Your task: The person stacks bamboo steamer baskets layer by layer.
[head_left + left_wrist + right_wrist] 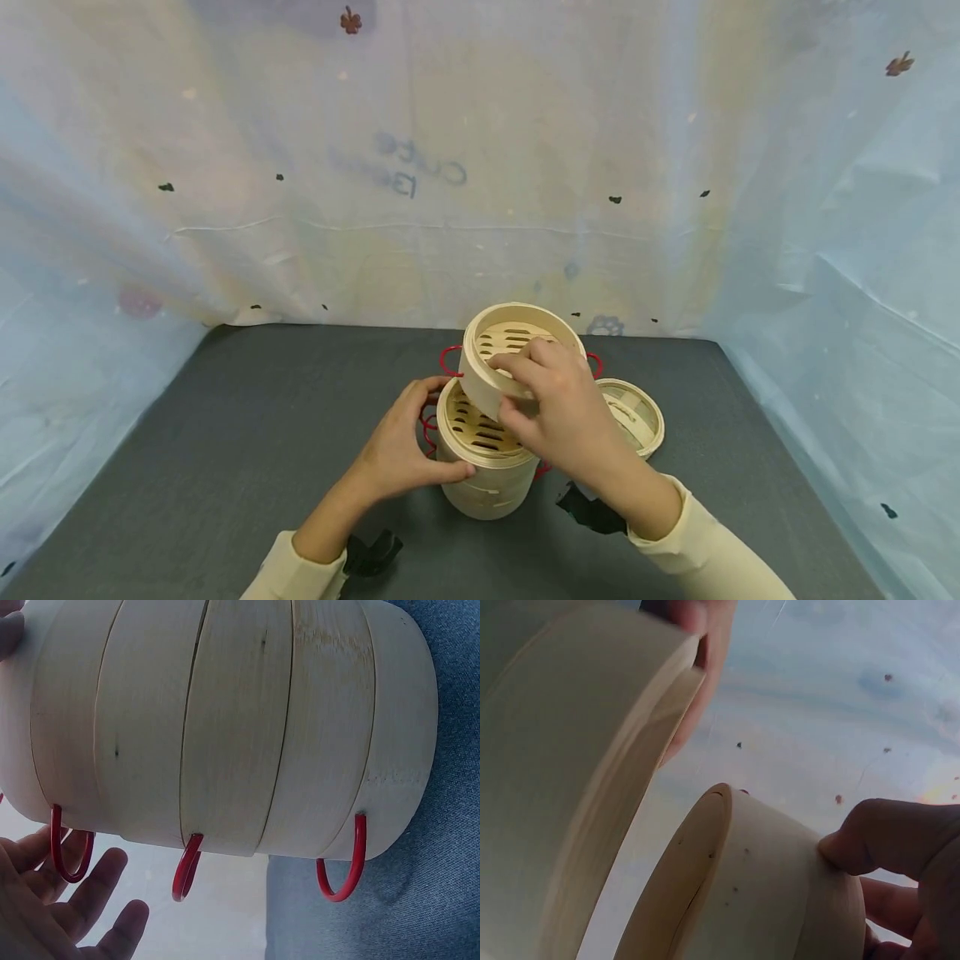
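A round bamboo steamer basket [480, 385] with a slatted floor and red handles is held tilted in my right hand [558, 404]. My right thumb [847, 851] presses its outer wall while the fingers reach over the rim to the inside. Below and slightly left stands a stack of bamboo steamer baskets [491, 492], its top tier showing a slatted floor. My left hand [401, 446] holds the stack near its upper rim, thumb at the front and fingers at the left side. Seen close in the left wrist view, red handles [352, 877] stick out from the tiers.
A round bamboo lid [647, 412] lies on the dark grey table [225, 467] behind my right forearm, partly hidden. Pale plastic sheeting [480, 208] hangs behind the table and along both sides. A black band [592, 510] is on my right wrist.
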The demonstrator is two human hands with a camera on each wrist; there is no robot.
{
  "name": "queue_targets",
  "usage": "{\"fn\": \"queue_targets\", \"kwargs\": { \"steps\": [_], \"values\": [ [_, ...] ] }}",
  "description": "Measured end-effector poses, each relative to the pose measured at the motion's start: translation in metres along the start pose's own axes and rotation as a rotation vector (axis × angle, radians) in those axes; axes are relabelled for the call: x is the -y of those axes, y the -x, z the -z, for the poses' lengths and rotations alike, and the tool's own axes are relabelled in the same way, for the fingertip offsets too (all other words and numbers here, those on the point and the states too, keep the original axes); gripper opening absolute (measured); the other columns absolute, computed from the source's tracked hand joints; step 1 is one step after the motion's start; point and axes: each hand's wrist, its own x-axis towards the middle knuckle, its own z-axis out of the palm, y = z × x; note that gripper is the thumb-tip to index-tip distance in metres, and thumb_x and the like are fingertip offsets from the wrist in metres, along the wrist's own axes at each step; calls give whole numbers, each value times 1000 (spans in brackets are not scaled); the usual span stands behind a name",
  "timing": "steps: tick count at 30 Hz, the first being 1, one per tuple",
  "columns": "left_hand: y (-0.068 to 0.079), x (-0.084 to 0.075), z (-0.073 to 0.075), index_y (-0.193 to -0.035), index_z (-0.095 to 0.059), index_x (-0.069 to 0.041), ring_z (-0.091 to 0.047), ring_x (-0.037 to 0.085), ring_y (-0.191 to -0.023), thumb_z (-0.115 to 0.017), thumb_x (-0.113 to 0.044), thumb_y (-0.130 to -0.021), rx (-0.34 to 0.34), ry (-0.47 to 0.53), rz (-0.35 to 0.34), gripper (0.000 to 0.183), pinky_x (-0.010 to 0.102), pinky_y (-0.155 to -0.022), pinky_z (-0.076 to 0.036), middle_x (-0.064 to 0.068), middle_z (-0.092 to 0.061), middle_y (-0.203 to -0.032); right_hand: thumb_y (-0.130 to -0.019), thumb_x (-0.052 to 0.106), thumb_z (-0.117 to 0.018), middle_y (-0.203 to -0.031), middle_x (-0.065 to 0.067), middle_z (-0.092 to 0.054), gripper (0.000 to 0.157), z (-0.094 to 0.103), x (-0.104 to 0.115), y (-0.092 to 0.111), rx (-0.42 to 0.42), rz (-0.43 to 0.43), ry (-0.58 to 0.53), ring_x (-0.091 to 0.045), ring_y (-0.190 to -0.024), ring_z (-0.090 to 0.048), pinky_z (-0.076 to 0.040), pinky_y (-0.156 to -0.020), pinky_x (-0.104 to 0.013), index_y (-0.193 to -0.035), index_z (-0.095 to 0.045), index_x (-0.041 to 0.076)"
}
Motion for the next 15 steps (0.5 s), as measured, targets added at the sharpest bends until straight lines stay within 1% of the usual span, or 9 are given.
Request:
{"fn": "queue_targets", "kwargs": {
  "steps": [3,6,9,15],
  "values": [
    [0,0,0,-139,-40,-27,-54,16,-110,-88,-48,-61,-1,-1,5,94,32,-88,-51,-6,-50,-125,-66,4,-72,-79,3,-54,38,-2,6,2,-25,44,11,-13,-71,-46,-40,-71,-33,-103,-72,12],
    [0,-1,0,-137,-41,-27,-54,15,-109,-88,-48,-60,-4,-2,20,93,31,-86,-52,-6,-50,-124,-66,4,-72,-81,3,-56,38,-3,12,2,-34,70,15,-14,-72,-49,-42,-72,-34,-103,-72,12],
    [0,-2,0,-138,-41,-27,-54,14,-108,-88,-47,-60,-5,-2,25,93,31,-86,-52,-6,-50,-123,-65,4,-72,-80,3,-54,38,-4,17,3,-29,80,9,-12,-72,-48,-42,-73,-34,-102,-72,13],
    [0,-2,0,-141,-38,-31,-55,14,-112,-89,-43,-60,-3,51,12,97,36,-87,-52,-5,-48,-130,-64,5,-72,-79,5,-53,38,-6,23,6,-27,83,11,-11,-70,-46,-42,-72,-33,-101,-72,14]
  ]
}}
